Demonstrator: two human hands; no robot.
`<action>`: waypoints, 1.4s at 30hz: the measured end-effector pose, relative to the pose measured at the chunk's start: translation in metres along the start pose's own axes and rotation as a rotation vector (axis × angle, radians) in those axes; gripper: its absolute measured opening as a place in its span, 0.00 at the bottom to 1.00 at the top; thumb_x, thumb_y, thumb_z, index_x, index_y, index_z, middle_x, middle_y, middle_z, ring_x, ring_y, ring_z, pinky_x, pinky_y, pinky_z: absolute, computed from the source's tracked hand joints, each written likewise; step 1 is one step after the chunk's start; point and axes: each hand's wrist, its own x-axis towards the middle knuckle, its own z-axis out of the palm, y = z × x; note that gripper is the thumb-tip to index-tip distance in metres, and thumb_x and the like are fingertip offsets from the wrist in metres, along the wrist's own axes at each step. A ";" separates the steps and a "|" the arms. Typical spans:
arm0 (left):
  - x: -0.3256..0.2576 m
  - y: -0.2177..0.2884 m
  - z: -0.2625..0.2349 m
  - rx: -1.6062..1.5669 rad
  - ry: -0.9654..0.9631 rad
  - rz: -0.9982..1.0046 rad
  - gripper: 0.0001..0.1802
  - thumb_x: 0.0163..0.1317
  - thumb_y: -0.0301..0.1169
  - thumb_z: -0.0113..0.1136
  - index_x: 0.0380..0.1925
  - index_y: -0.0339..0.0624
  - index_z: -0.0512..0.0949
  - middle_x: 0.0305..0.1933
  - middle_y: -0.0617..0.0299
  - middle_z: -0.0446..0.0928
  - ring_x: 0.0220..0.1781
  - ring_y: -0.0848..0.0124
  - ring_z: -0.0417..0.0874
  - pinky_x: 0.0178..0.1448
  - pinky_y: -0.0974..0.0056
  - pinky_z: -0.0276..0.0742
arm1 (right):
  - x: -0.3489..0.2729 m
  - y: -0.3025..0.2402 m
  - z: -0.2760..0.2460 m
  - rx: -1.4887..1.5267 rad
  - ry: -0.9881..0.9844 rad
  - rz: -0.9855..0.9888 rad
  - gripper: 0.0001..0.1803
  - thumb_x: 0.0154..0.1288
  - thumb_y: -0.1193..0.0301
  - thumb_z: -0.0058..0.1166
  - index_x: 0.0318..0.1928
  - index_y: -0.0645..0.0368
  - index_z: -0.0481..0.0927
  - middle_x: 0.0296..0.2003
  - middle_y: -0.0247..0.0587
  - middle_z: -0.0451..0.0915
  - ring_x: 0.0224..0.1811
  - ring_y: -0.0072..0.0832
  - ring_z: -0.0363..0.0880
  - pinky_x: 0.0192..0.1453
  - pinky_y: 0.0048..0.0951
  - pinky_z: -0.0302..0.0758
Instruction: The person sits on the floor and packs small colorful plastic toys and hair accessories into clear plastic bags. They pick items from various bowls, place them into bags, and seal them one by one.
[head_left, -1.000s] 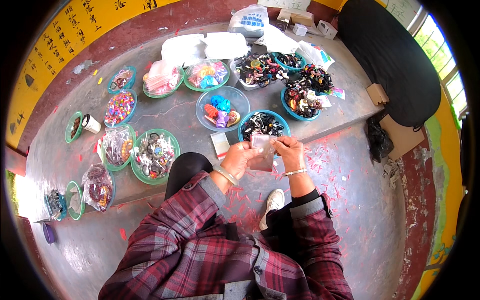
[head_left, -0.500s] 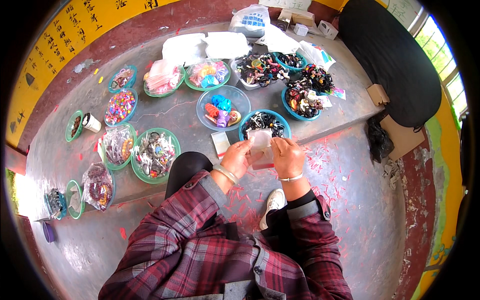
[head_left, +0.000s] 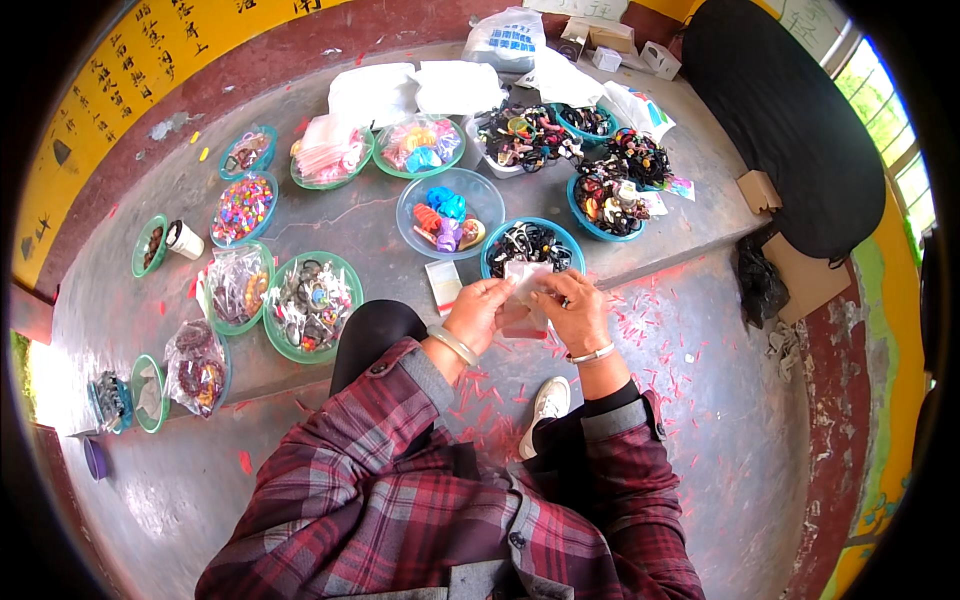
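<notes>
A small clear plastic bag (head_left: 526, 273) with a red strip along its lower edge is held up over the floor in front of my knees. My left hand (head_left: 478, 314) is closed on its left side, thumb and fingers pinching it. At the bag's right side my right hand (head_left: 580, 318) is closed, its bent fingertips on the plastic. Just beyond the bag stands a blue basin (head_left: 572, 246) of dark hair ties, partly covered by it. A small white tray with a red edge (head_left: 443, 284) lies left of that basin.
Around stand a clear bowl of colourful pieces (head_left: 410, 238), green basins of bagged items (head_left: 357, 290), and several more basins of hair ties (head_left: 612, 205). White packages (head_left: 372, 95) lie farther back. The raised platform's edge (head_left: 660, 262) runs across; red scraps (head_left: 640, 320) litter the floor.
My right hand's fingers have moved inward to the left over the bag, closer to my left hand. The left hand keeps its hold.
</notes>
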 end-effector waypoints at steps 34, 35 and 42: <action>0.024 -0.031 -0.045 0.188 0.318 -0.011 0.07 0.62 0.29 0.44 0.33 0.37 0.68 0.28 0.64 0.65 0.28 0.71 0.72 0.35 0.62 0.79 | 0.010 0.027 -0.017 0.882 0.467 0.451 0.05 0.61 0.68 0.48 0.34 0.54 0.72 0.23 0.41 0.79 0.10 0.18 0.68 0.12 0.15 0.58; 0.029 -0.038 -0.054 0.175 0.391 -0.006 0.06 0.62 0.29 0.43 0.33 0.37 0.68 0.28 0.64 0.63 0.28 0.71 0.71 0.35 0.61 0.79 | 0.010 0.028 -0.016 0.876 0.452 0.472 0.05 0.61 0.68 0.48 0.34 0.54 0.72 0.23 0.40 0.79 0.10 0.18 0.68 0.12 0.15 0.58; 0.065 -0.066 -0.138 0.063 0.801 -0.063 0.11 0.59 0.30 0.46 0.41 0.40 0.68 0.38 0.57 0.68 0.37 0.64 0.73 0.32 0.63 0.77 | 0.008 0.033 -0.006 0.820 0.359 0.477 0.05 0.59 0.69 0.51 0.33 0.57 0.74 0.23 0.38 0.79 0.10 0.17 0.67 0.12 0.15 0.58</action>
